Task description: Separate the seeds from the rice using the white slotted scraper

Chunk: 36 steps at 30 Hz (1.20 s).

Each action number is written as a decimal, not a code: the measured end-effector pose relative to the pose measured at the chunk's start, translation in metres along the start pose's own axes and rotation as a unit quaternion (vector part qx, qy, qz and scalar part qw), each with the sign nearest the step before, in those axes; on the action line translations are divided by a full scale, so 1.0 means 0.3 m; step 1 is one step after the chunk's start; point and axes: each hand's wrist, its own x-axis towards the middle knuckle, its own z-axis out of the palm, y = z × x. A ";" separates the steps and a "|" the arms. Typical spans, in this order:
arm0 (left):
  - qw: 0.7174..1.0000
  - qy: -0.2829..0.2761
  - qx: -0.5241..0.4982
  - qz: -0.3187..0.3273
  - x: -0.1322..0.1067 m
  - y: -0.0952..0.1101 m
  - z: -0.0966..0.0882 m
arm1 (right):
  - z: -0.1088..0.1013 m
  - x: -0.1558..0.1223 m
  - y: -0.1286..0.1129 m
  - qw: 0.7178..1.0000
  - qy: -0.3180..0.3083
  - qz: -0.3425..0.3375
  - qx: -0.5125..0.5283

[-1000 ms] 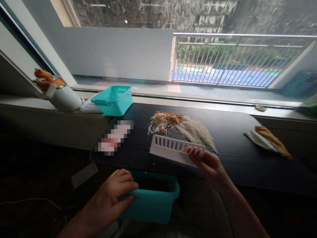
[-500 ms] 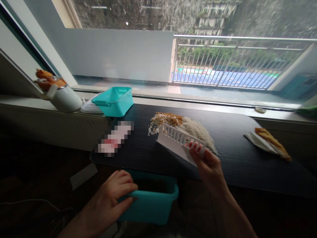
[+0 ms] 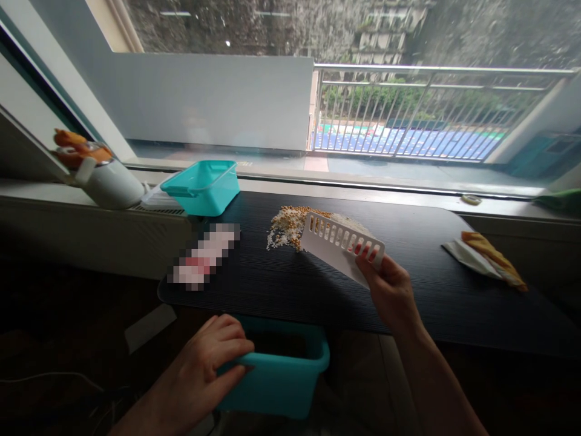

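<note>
My right hand (image 3: 390, 290) is closed on a white slotted plastic panel (image 3: 338, 248), held tilted over the black table (image 3: 431, 284). The panel's far edge is at a pile of yellow grains and white rice (image 3: 293, 224) and hides most of the rice. My left hand (image 3: 204, 369) grips the side of a teal bin (image 3: 281, 369) held below the table's near edge, under the pile's side of the table.
A second teal bin (image 3: 202, 184) stands at the table's back left, beside a white pot with orange things (image 3: 102, 178) on the sill. A blurred pink-white item (image 3: 204, 257) lies left of the pile. A wrapper (image 3: 490, 257) lies at the right.
My right hand has carried the slotted panel away from the near edge, up and back to the grain pile, where it now covers the rice. The left hand and teal bin stayed put.
</note>
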 end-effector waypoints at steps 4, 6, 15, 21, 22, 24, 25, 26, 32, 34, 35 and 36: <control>1.000 -0.004 -0.003 -0.006 0.006 0.000 0.001 | 0.001 0.006 -0.006 1.000 0.006 0.002 -0.004; 1.000 -0.003 -0.006 -0.009 0.009 0.000 0.003 | 0.005 0.008 -0.010 1.000 -0.006 0.010 -0.008; 1.000 -0.004 -0.014 -0.006 0.006 -0.005 0.005 | -0.010 0.026 -0.018 1.000 0.013 0.005 -0.020; 1.000 -0.007 -0.024 -0.010 0.008 -0.001 0.005 | -0.028 0.033 -0.022 1.000 -0.008 0.025 -0.001; 1.000 -0.006 -0.023 -0.011 0.008 0.000 0.005 | -0.030 0.031 -0.025 1.000 -0.006 0.028 0.006; 1.000 -0.005 -0.021 -0.013 0.008 0.000 0.004 | -0.029 0.029 -0.030 0.999 -0.002 0.027 0.018; 1.000 -0.006 -0.022 -0.014 0.008 0.000 0.004 | -0.027 0.030 -0.030 0.999 -0.001 0.027 0.023; 1.000 -0.006 -0.023 -0.014 0.008 0.000 0.004 | -0.024 0.032 -0.029 0.999 -0.002 0.027 0.026; 1.000 -0.005 -0.025 -0.019 0.006 0.004 0.001 | -0.004 0.035 0.000 0.999 -0.024 0.030 0.030; 1.000 -0.005 -0.023 -0.021 0.006 0.005 -0.001 | -0.004 0.030 0.010 0.999 -0.040 0.025 0.024; 1.000 -0.004 -0.022 -0.021 0.006 0.006 -0.002 | -0.006 0.027 0.013 0.998 -0.051 0.024 0.018; 1.000 -0.002 -0.022 -0.020 0.006 0.005 -0.003 | -0.007 0.024 0.015 0.998 -0.061 0.024 0.013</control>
